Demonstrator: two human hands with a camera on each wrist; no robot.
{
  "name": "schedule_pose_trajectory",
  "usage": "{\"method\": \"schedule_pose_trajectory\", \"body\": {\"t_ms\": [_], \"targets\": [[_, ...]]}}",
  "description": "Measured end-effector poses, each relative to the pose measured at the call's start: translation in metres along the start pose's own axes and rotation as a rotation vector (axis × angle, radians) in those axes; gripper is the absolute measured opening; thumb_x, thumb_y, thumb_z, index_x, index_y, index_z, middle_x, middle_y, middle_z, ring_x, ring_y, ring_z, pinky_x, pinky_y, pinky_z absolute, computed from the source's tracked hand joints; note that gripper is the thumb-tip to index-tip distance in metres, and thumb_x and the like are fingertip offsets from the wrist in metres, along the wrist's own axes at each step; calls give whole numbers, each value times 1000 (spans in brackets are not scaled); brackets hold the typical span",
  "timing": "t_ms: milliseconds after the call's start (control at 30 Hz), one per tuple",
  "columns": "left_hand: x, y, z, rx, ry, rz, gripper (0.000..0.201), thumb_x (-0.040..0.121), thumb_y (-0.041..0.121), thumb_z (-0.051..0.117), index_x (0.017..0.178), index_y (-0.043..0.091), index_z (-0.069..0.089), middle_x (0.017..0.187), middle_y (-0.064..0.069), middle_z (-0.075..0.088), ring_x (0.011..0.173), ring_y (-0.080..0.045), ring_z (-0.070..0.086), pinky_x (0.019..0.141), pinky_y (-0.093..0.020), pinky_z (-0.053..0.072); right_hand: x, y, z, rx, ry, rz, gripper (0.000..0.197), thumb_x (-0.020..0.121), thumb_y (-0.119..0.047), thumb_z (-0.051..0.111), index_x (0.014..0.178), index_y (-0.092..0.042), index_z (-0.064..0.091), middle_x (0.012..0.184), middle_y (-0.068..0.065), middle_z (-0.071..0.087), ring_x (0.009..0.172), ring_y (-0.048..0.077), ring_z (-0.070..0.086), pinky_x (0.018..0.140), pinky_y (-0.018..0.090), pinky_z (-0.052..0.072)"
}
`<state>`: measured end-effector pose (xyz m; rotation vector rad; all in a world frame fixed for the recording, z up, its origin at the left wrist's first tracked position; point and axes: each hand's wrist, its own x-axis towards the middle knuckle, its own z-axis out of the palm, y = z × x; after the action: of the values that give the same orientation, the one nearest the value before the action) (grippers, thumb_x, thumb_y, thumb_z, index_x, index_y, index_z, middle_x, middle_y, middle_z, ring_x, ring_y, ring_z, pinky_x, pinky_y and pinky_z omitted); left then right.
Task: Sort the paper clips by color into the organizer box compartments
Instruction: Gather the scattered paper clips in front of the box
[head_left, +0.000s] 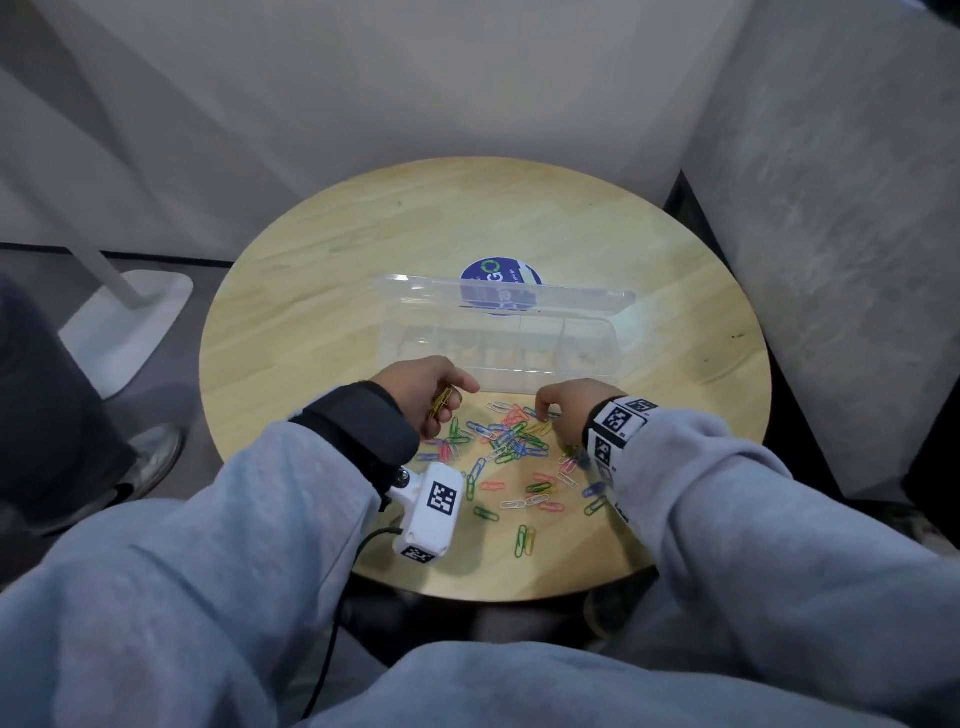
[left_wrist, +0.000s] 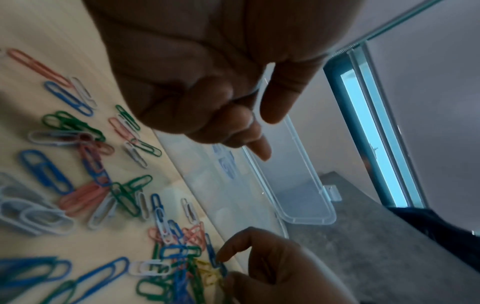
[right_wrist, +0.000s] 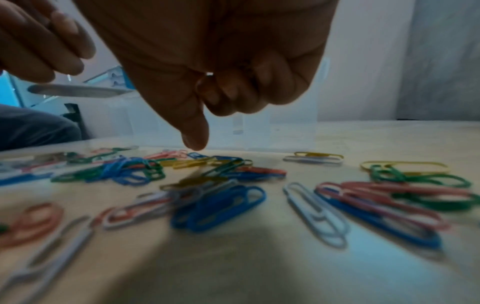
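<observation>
Paper clips in several colours (head_left: 514, 441) lie scattered on the round wooden table (head_left: 311, 291) between my hands. They also show in the left wrist view (left_wrist: 85, 160) and the right wrist view (right_wrist: 223, 197). My left hand (head_left: 447, 400) (left_wrist: 249, 115) grips a small bunch of yellow clips (head_left: 441, 402) in curled fingers, just in front of the clear organizer box (head_left: 498, 366). Its lid (head_left: 571, 304) stands open behind it. My right hand (head_left: 543, 415) (left_wrist: 227, 266) (right_wrist: 200, 131) reaches down onto the pile. Its thumb and forefinger tips sit apart on either side of a yellow clip (left_wrist: 207, 271).
A blue round sticker (head_left: 501, 273) lies on the table behind the box. Grey wall panels close in at the back and right. On the floor at the left are a white stand base (head_left: 130, 322) and someone's shoe (head_left: 156, 452).
</observation>
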<state>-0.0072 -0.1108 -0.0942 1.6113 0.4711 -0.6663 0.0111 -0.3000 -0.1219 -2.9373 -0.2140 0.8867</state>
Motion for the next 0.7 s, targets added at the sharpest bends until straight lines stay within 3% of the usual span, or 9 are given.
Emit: {"method": "schedule_pose_trajectory", "body": {"t_ms": [100, 267, 367, 433, 467, 533, 567, 633, 700], "targets": [[3, -2, 2, 131, 15, -31, 19, 87, 19, 50, 72, 14, 62, 54, 3, 37, 41, -10, 27, 34, -16, 21, 3, -3, 2, -61, -14, -11, 43, 78, 0, 53, 111, -27, 55, 107, 4, 59, 81, 24, 52, 66, 27, 44], [7, 0, 5, 270, 42, -84, 10, 86, 21, 55, 88, 12, 58, 60, 1, 35, 48, -13, 25, 43, -21, 20, 7, -1, 7, -64, 27, -67, 31, 86, -14, 50, 112, -31, 54, 113, 2, 59, 88, 25, 55, 69, 28, 43], [7, -2, 9, 547, 42, -60, 14, 89, 20, 56, 85, 8, 50, 63, -3, 37, 50, -17, 31, 47, -23, 25, 10, 0, 7, -93, -2, -105, 26, 88, -16, 49, 108, -31, 56, 112, 2, 61, 97, 25, 58, 74, 30, 46], [4, -8, 11, 740, -21, 46, 11, 89, 23, 57, 86, 12, 55, 70, -1, 50, 63, -19, 48, 56, -23, 36, 9, 2, 5, -65, -13, -102, 21, 87, -13, 48, 98, -28, 58, 100, 1, 60, 86, 23, 55, 68, 26, 42], [2, -12, 12, 813, -47, 89, 11, 88, 24, 59, 82, 15, 57, 80, -1, 60, 76, -20, 56, 65, -23, 42, 8, 2, 4, -39, -14, -93, 18, 86, -13, 48, 92, -27, 57, 92, -1, 58, 82, 21, 52, 66, 25, 40], [-3, -17, 15, 965, -71, 136, 6, 84, 25, 59, 80, 21, 61, 99, 1, 67, 96, -18, 61, 78, -26, 45, 8, 2, 4, 4, -20, -71, 14, 86, -13, 50, 87, -26, 54, 84, -3, 54, 80, 19, 51, 64, 23, 39], [-5, -17, 19, 1044, -82, 155, 6, 82, 26, 58, 84, 23, 63, 96, 4, 67, 93, -18, 61, 78, -26, 46, 8, 2, 5, 13, -28, -65, 12, 85, -14, 52, 87, -25, 55, 80, -3, 54, 80, 18, 51, 63, 22, 40], [-7, -17, 29, 1156, -139, 203, 13, 81, 24, 58, 92, 25, 64, 75, 11, 57, 74, -13, 57, 64, -23, 44, 9, 1, 9, 3, -46, -50, 9, 83, -14, 52, 81, -22, 56, 81, 2, 58, 78, 19, 51, 63, 23, 41], [-11, -17, 42, 1217, -232, 246, 14, 81, 19, 60, 90, 28, 65, 67, 12, 53, 58, -6, 47, 54, -21, 38, 9, 0, 12, -11, -59, -25, 12, 80, -14, 49, 69, -19, 51, 82, 6, 60, 75, 21, 52, 65, 27, 43]]}}
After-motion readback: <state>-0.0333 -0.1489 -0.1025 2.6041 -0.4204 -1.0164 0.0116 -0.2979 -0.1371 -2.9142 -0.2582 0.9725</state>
